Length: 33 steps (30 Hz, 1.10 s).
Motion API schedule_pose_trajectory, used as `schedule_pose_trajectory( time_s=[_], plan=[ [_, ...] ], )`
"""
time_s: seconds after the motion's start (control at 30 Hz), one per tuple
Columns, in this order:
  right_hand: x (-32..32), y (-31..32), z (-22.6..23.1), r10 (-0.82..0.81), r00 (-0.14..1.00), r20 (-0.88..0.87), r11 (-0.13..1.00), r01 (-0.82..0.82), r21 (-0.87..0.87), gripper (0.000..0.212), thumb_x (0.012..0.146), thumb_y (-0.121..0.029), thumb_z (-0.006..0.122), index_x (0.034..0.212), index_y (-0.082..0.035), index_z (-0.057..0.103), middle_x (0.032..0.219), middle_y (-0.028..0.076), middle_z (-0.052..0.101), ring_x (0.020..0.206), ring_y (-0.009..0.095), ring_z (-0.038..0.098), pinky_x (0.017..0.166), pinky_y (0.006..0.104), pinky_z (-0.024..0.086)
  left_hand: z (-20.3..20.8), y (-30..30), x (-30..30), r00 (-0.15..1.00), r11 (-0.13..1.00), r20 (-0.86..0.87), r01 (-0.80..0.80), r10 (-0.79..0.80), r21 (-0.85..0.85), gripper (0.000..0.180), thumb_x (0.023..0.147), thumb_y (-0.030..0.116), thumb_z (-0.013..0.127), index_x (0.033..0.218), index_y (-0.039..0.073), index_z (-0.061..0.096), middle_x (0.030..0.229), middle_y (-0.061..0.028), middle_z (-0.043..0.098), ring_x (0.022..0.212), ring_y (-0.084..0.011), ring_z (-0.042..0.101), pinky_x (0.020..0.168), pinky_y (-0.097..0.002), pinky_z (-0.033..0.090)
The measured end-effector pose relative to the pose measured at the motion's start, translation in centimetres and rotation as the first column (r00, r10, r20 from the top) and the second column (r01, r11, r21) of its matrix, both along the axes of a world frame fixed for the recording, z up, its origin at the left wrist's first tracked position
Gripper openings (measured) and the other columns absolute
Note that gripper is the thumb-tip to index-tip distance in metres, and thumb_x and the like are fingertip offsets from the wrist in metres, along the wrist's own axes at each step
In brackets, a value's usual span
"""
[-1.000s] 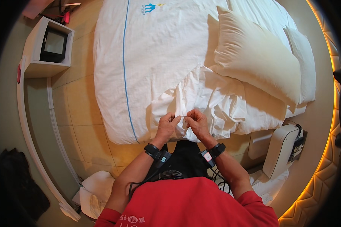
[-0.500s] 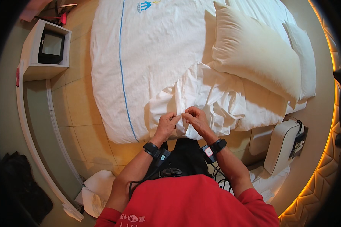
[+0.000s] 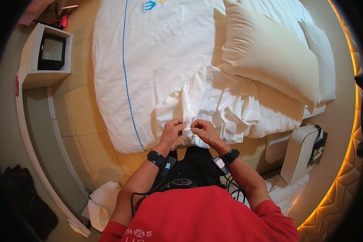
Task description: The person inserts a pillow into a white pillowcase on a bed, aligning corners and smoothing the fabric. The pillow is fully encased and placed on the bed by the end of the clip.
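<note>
A rumpled white cloth cover (image 3: 230, 103) lies bunched along the near side of the bed. My left hand (image 3: 172, 132) pinches a raised fold of it between thumb and fingers. Just to the right, my right hand (image 3: 205, 132) has its fingers curled and pinched at the same fold. The two hands are a small gap apart, over the bed's near edge. Beyond them spreads a white duvet (image 3: 161, 52) with a blue stripe along its left part. A large cream pillow (image 3: 270, 52) rests on the bed to the right of the bunched cloth.
A second white pillow (image 3: 320, 60) lies farther right. Beside the bed's near right corner stands a pale nightstand (image 3: 300, 151) with a dark device on its side. A white shelf unit (image 3: 48, 74) holding a black box stands at the left, past the tiled floor (image 3: 90, 141). White linen (image 3: 103, 205) lies at lower left.
Both hands have moved slightly left and down, still pinching at the cloth fold. The fold between them has shifted left with them.
</note>
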State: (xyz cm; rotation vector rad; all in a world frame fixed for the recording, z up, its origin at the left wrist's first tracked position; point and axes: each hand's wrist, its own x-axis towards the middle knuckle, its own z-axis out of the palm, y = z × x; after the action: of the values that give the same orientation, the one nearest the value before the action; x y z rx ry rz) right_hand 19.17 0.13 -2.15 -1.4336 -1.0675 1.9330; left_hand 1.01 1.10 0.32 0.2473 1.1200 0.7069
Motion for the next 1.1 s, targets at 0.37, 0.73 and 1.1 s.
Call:
schedule_pose_trajectory(
  time_s=[0.37,0.73,1.1],
  plan=[
    [-0.3,1.2,0.6,-0.256,0.962,0.091,0.964,0.247,0.093,0.015,0.082,-0.012,0.066,0.092,-0.002,0.062,0.075,-0.001,0.059,0.069,0.008,0.053,0.065,0.0230,0.045,-0.6,0.5,-1.2,0.996,1.000,-0.082,-0.027,0.028,0.016,0.015,0.093,0.012,0.059,0.101,0.002,0.065,0.095,-0.0030,0.067,0.085,-0.0100,0.061,0.078,-0.0252,0.048],
    [-0.8,1.4,0.2,-0.266,0.956,-0.121,0.958,0.249,-0.141,0.011,0.088,-0.009,0.064,0.089,0.002,0.065,0.075,0.001,0.063,0.068,0.007,0.056,0.063,0.0223,0.045,0.5,0.1,-0.4,0.990,0.987,-0.066,-0.133,0.128,-0.095,0.023,0.095,0.019,0.057,0.108,0.002,0.064,0.096,-0.0046,0.068,0.087,-0.0135,0.064,0.076,-0.0269,0.052],
    [-1.5,1.0,1.5,-0.258,0.964,-0.061,0.962,0.251,-0.110,0.012,0.090,-0.012,0.061,0.089,-0.001,0.062,0.073,0.000,0.060,0.062,0.007,0.053,0.057,0.0223,0.044,-0.1,-0.6,1.5,0.993,1.000,-0.114,-0.006,0.007,0.013,0.020,0.090,0.011,0.066,0.105,-0.002,0.065,0.090,-0.0074,0.069,0.074,-0.0149,0.067,0.066,-0.0264,0.056]
  ],
)
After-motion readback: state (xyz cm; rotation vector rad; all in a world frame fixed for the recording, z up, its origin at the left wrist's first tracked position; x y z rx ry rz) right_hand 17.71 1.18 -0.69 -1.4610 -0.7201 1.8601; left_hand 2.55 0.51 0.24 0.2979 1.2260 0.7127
